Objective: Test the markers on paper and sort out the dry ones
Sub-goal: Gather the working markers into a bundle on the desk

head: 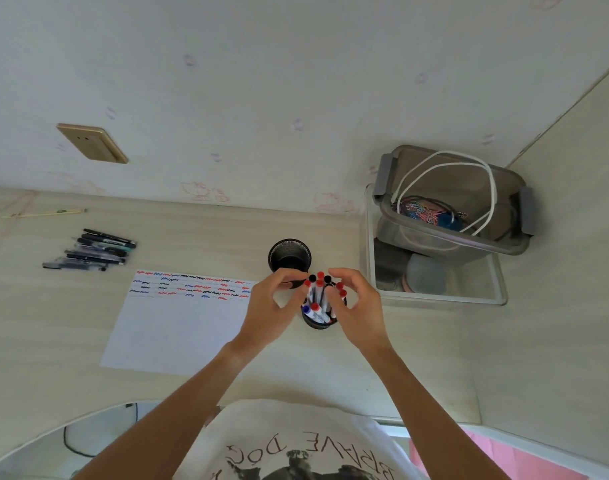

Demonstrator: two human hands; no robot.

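While both hands hover over the near mesh cup [318, 322] at the middle of the bench [417, 341], the left hand [268, 308] pinches a black marker cap [298, 284] between thumb and forefinger. The right hand [356, 306] is curled loosely around the marker bunch [322, 296], fingertips at the red caps; whether it actually grasps one I cannot tell. A second mesh cup [289, 254] stands at twelve o'clock from the first, just beyond the fingers. The paper [178, 330], scribbled along its far edge in red, blue and black, lies at nine o'clock. A pile of dark pens [92, 251] sits at ten o'clock, well apart. A grey bin [452, 202] with a white cable stands at two o'clock.
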